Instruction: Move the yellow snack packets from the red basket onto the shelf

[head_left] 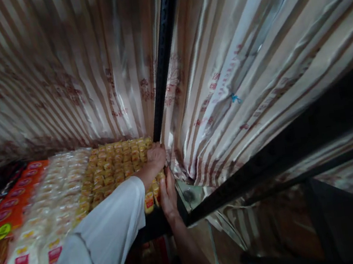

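Note:
Rows of small yellow wrapped packets [115, 166] lie on a dark shelf [154, 224]. Reaching across them in a white sleeve, my left hand [156, 155] is at their far right corner, close to a black upright post [163, 49]. Its fingers are blurred and mostly hidden. My right hand [169, 193] is held along the right side of the packets, at the shelf's end. Its fingers stretch away from me, close together, with the palm facing the packets. I cannot make out anything held in either hand.
White packets [48, 192] and an orange package [14, 206] lie farther left on the shelf. Striped plastic sheeting [92, 65] hangs behind and to the right [237, 73]. A black slanted bar [265, 140] crosses at right, above a pale floor [189, 192].

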A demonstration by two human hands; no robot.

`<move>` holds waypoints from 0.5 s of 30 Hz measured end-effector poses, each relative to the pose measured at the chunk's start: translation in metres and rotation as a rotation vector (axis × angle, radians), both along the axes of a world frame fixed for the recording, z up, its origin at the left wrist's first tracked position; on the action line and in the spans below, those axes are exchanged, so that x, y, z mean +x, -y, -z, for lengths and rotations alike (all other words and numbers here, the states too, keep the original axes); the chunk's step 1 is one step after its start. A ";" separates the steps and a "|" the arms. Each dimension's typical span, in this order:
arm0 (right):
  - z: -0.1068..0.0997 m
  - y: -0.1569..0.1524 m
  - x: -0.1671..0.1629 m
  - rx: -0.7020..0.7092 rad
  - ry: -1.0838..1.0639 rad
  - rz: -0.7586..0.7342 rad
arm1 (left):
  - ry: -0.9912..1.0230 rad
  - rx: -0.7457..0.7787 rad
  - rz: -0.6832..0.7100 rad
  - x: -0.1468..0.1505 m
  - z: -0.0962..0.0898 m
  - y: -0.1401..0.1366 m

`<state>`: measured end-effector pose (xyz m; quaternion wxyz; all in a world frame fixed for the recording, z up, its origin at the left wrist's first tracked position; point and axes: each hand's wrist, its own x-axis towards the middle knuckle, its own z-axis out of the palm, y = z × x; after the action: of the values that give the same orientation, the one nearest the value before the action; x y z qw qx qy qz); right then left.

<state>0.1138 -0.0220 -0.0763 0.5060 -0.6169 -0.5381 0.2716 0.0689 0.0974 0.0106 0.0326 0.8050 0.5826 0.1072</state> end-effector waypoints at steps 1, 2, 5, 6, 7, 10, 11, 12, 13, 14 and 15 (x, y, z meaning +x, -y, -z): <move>0.001 0.001 0.001 0.012 -0.020 0.002 | -0.001 0.001 -0.009 0.000 -0.001 0.001; 0.003 0.001 0.001 0.023 -0.038 0.006 | -0.003 0.001 -0.016 -0.001 -0.001 0.001; 0.006 0.003 0.002 0.042 -0.071 0.009 | -0.006 0.005 -0.018 -0.002 -0.004 0.003; 0.007 0.003 0.002 0.048 -0.079 0.012 | -0.004 0.008 -0.014 -0.003 -0.005 0.003; 0.008 0.003 0.003 0.054 -0.086 0.013 | -0.001 0.010 -0.011 -0.004 -0.006 0.004; 0.009 0.003 0.003 0.062 -0.087 0.020 | 0.003 0.040 0.009 -0.009 -0.008 0.006; 0.010 0.002 0.003 0.059 -0.079 0.019 | 0.002 0.063 0.023 -0.011 -0.010 0.008; 0.009 0.001 0.003 0.056 -0.068 0.019 | 0.004 0.088 0.036 -0.013 -0.012 0.010; 0.009 -0.001 0.004 0.056 -0.059 0.020 | 0.012 0.110 0.046 -0.014 -0.015 0.014; 0.008 -0.002 0.004 0.059 -0.046 0.021 | 0.029 0.123 0.050 -0.016 -0.019 0.019; 0.007 -0.003 0.004 0.065 -0.030 0.019 | 0.060 0.121 0.044 -0.016 -0.024 0.027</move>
<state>0.1176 -0.0192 -0.0828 0.5366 -0.6010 -0.5331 0.2582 0.0524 0.0702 0.0346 0.0036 0.8144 0.5562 0.1653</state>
